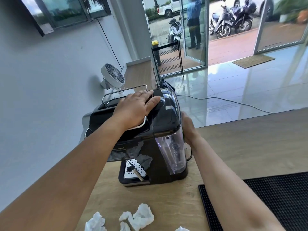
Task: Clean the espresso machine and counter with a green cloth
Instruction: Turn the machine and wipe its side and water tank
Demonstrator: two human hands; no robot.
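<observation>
A black espresso machine (160, 117) stands on the wooden counter (233, 147), its clear water tank (173, 152) facing me on the right. My left hand (136, 109) lies flat on the machine's top, fingers spread, holding nothing. My right hand (189, 129) is pressed against the far side of the tank. Only a thin sliver of the green cloth (183, 136) shows at the edge of that palm; the rest is hidden behind the machine. The perforated drip tray (133, 169) sits low at the machine's front left.
Several crumpled white tissues (141, 217) lie on the counter near me. A black rubber bar mat (275, 200) covers the near right. A white fan (113, 75) stands behind the machine by the wall. A person stands outside the open glass door.
</observation>
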